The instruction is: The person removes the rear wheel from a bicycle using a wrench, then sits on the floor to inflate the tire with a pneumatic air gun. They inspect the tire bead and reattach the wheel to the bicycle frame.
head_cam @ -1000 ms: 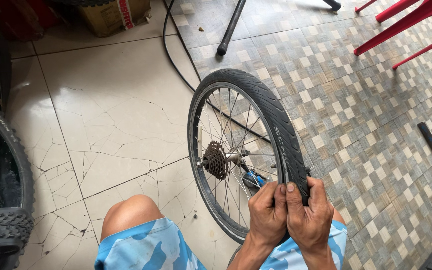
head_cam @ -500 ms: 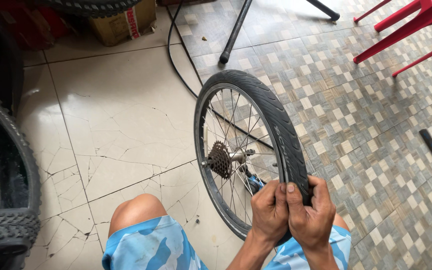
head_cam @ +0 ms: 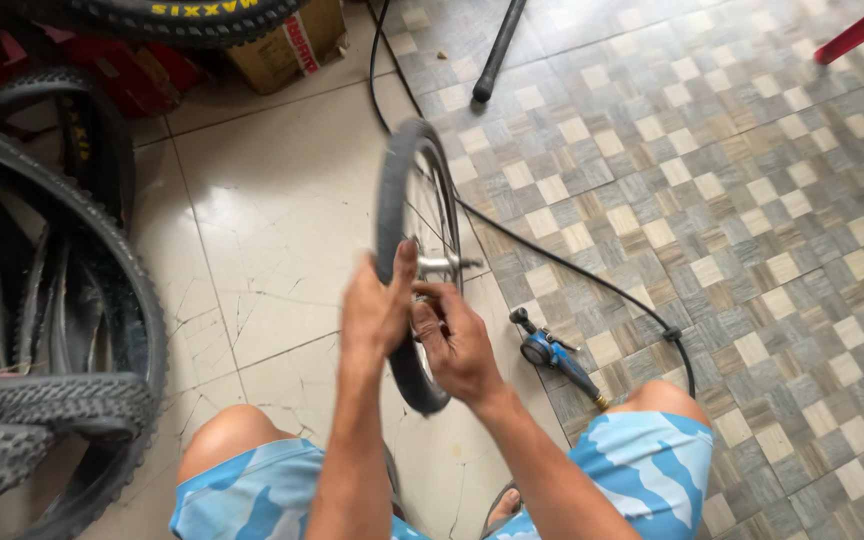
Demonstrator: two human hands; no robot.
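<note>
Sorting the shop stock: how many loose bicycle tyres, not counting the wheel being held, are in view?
4, at least: a black knobby tyre across the top edge, a black tyre standing upper left, a large black knobby tyre at left, and another lying lower left. More may be hidden.

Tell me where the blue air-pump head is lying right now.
In the head view the blue air-pump head lies on the tiled floor, right of the bicycle wheel and right hand, just ahead of the right knee.

Black tyre [head_cam: 392, 200] — blue air tool [head_cam: 542, 350], blue-and-white patterned shorts [head_cam: 652, 470] — beige-grey checkered floor tiles [head_cam: 752, 200].
</note>
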